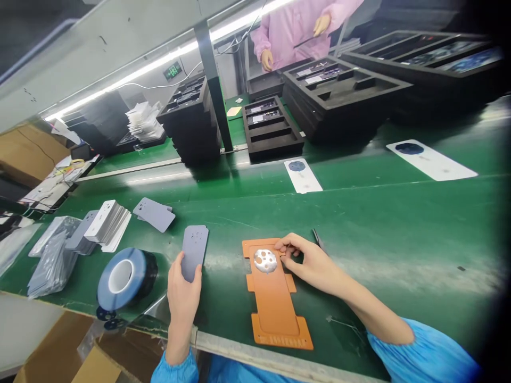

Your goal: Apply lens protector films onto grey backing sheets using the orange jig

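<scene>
My left hand [182, 298] is closed around the lower end of a thin grey phone back panel [195, 242], one or more of which lie stacked on the green bench. In front of me lies an orange phone-shaped jig [275, 303] with side tabs. A round silver plate with holes [265, 261] sits near its top. At the jig's upper right corner, the curled fingers of my right hand [305, 260] grip its tab, which they partly hide. Just beyond that hand lies a dark slim tool [318, 239], partly covered.
A blue tape roll [122, 279] stands left, near stacked white panels [107, 223] and bagged panels [54, 260]. White cards [305, 183] with dark discs lie farther back. Black trays [275, 133] stand behind, before a co-worker in pink [293, 26]. A metal post [215, 85] rises mid-bench.
</scene>
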